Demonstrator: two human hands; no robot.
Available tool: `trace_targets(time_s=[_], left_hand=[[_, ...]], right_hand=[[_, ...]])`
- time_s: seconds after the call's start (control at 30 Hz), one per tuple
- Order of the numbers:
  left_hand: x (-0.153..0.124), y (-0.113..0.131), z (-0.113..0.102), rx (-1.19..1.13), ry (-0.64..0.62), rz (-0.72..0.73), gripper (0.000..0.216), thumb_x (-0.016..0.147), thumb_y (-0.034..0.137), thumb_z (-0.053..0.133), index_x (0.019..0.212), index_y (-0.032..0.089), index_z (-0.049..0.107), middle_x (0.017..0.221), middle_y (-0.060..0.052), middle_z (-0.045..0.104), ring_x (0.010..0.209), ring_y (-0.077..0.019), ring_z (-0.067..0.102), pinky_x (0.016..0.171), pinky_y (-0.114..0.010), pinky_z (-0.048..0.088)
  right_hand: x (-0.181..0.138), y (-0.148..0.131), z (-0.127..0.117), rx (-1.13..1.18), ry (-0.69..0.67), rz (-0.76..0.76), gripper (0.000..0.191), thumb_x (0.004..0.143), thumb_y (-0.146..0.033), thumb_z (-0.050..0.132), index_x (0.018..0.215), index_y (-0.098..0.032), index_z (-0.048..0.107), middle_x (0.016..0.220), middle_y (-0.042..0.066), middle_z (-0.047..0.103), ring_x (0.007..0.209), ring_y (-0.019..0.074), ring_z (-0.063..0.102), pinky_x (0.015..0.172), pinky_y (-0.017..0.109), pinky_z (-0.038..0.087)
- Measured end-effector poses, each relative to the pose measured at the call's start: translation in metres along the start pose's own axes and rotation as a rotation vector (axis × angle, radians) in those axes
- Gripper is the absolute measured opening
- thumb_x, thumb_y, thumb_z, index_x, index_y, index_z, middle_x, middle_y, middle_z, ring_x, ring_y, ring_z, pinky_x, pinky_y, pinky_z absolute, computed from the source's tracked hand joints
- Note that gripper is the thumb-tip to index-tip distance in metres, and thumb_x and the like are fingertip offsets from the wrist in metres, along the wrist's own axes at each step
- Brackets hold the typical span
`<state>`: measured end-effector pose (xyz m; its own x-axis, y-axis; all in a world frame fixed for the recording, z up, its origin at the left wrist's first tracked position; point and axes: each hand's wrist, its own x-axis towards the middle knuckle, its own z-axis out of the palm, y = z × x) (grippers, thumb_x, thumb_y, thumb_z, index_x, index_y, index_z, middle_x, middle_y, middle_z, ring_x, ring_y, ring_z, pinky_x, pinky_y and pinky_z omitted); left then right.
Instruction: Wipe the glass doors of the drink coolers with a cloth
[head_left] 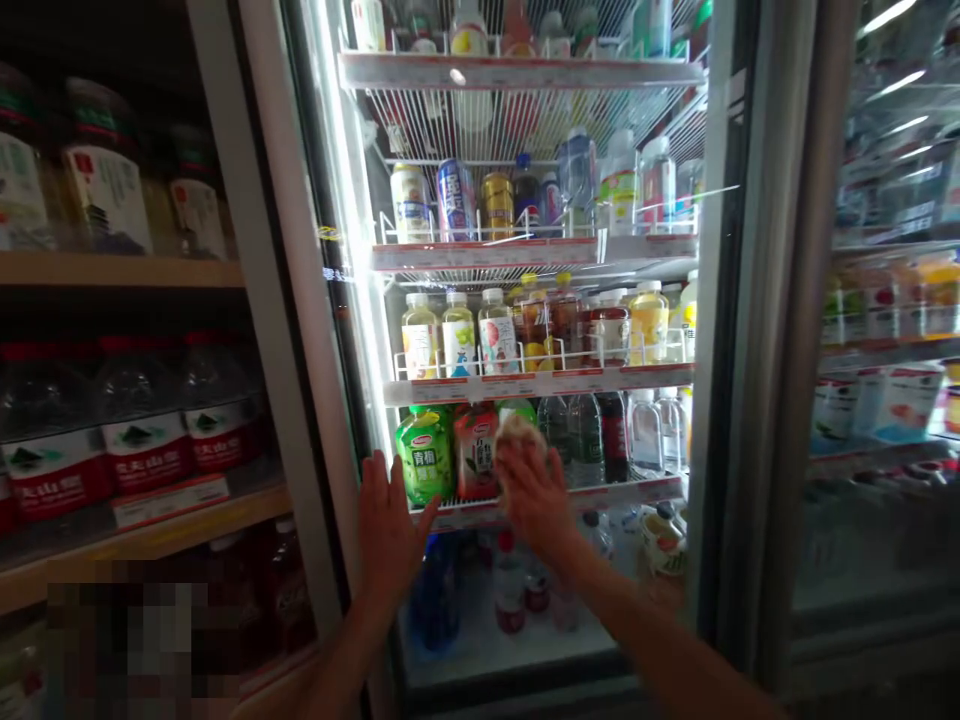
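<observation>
My left hand (388, 535) is raised with its fingers stretched out, at the left edge of the lit drinks fridge, near the door frame (300, 250). It holds nothing. My right hand (536, 500) presses a pale, crumpled cloth (519, 432) flat against what looks like the glass door, level with the fourth shelf. The hand is slightly blurred. Behind the glass, near my left hand, stands a green bottle (424, 455). A red bottle (475, 450) is beside it, partly covered by the cloth and fingers.
Several fridge shelves hold cans (456, 200) and juice bottles (459, 335). Large bottles with red labels (142, 430) stand on a wooden shelf (150, 525) to the left. A metal door post (795, 300) separates another glass-fronted fridge on the right.
</observation>
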<state>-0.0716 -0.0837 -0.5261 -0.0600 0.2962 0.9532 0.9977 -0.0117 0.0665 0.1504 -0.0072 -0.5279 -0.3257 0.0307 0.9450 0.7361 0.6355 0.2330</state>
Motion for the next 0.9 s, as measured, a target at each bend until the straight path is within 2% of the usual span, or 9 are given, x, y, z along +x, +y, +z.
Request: trace_targets(time_s=[0.1, 0.2, 0.27, 0.33, 0.43, 0.5, 0.67, 0.73, 0.9], left_hand=[[-0.001, -0.002, -0.002, 0.012, 0.0, 0.025, 0.078, 0.085, 0.042, 0.05, 0.145, 0.024, 0.003, 0.152, -0.011, 0.012, 0.14, -0.0287, 0.013, 0.111, -0.048, 0.024], [-0.002, -0.006, -0.003, 0.021, -0.016, 0.047, 0.076, 0.086, 0.041, 0.048, 0.145, 0.024, 0.003, 0.152, -0.01, 0.013, 0.14, -0.0272, 0.014, 0.11, -0.046, 0.026], [-0.002, -0.008, -0.004, 0.024, -0.019, 0.057, 0.077, 0.085, 0.041, 0.048, 0.145, 0.023, 0.003, 0.152, -0.011, 0.013, 0.14, -0.0275, 0.013, 0.11, -0.046, 0.026], [-0.003, -0.008, -0.004, 0.022, -0.02, 0.057, 0.077, 0.085, 0.041, 0.049, 0.145, 0.022, 0.002, 0.152, -0.012, 0.013, 0.14, -0.0282, 0.012, 0.11, -0.047, 0.025], [-0.001, -0.006, -0.005, 0.015, -0.011, 0.047, 0.077, 0.085, 0.042, 0.048, 0.145, 0.022, 0.002, 0.152, -0.013, 0.014, 0.14, -0.03, 0.013, 0.11, -0.05, 0.024], [0.004, -0.003, -0.007, 0.02, 0.016, 0.046, 0.077, 0.085, 0.043, 0.047, 0.145, 0.021, 0.004, 0.151, -0.015, 0.017, 0.139, -0.0308, 0.015, 0.109, -0.052, 0.023], [0.024, 0.015, -0.005, 0.022, 0.055, 0.052, 0.075, 0.084, 0.043, 0.05, 0.144, 0.018, 0.012, 0.148, -0.018, 0.023, 0.139, -0.0287, 0.017, 0.11, -0.051, 0.023], [0.033, 0.025, -0.001, 0.021, 0.047, 0.067, 0.074, 0.084, 0.043, 0.05, 0.143, 0.017, 0.014, 0.148, -0.018, 0.024, 0.139, -0.0277, 0.016, 0.11, -0.051, 0.022], [0.053, 0.04, 0.002, 0.045, 0.045, 0.096, 0.073, 0.084, 0.048, 0.047, 0.142, 0.016, 0.017, 0.146, -0.02, 0.027, 0.139, -0.027, 0.015, 0.11, -0.051, 0.021]], right_hand=[[0.002, 0.003, -0.001, 0.037, -0.005, -0.06, 0.044, 0.085, -0.022, 0.045, 0.129, -0.027, 0.05, 0.134, 0.002, 0.051, 0.134, 0.0218, 0.03, 0.113, 0.047, 0.009], [0.011, 0.035, -0.007, -0.055, 0.203, 0.267, 0.047, 0.086, -0.023, 0.043, 0.132, -0.023, 0.046, 0.141, 0.007, 0.043, 0.135, 0.0269, 0.029, 0.109, 0.051, 0.019], [0.023, 0.038, -0.005, -0.082, 0.28, 0.4, 0.049, 0.085, -0.024, 0.043, 0.134, -0.021, 0.044, 0.142, 0.01, 0.04, 0.135, 0.0295, 0.027, 0.106, 0.052, 0.022], [0.033, 0.014, 0.001, -0.045, 0.225, 0.321, 0.049, 0.084, -0.021, 0.043, 0.133, -0.02, 0.045, 0.14, 0.008, 0.044, 0.137, 0.0279, 0.025, 0.108, 0.051, 0.02], [0.041, -0.03, 0.011, 0.057, 0.041, -0.027, 0.046, 0.083, -0.02, 0.045, 0.129, -0.023, 0.049, 0.136, 0.002, 0.049, 0.137, 0.0223, 0.023, 0.114, 0.048, 0.008], [0.039, -0.032, 0.011, 0.078, -0.007, -0.125, 0.044, 0.084, -0.021, 0.046, 0.127, -0.024, 0.051, 0.136, 0.0, 0.049, 0.137, 0.0212, 0.023, 0.114, 0.048, 0.004], [0.039, 0.041, -0.01, -0.056, 0.247, 0.289, 0.048, 0.084, -0.021, 0.043, 0.132, -0.023, 0.046, 0.141, 0.009, 0.042, 0.136, 0.0295, 0.027, 0.105, 0.054, 0.024], [0.042, 0.052, -0.012, -0.093, 0.286, 0.37, 0.049, 0.084, -0.023, 0.044, 0.133, -0.022, 0.045, 0.142, 0.011, 0.04, 0.134, 0.0322, 0.03, 0.101, 0.055, 0.028], [0.034, 0.044, -0.015, -0.024, -0.008, -0.087, 0.049, 0.084, -0.021, 0.047, 0.133, -0.025, 0.045, 0.134, 0.006, 0.051, 0.131, 0.0264, 0.037, 0.108, 0.05, 0.022]])
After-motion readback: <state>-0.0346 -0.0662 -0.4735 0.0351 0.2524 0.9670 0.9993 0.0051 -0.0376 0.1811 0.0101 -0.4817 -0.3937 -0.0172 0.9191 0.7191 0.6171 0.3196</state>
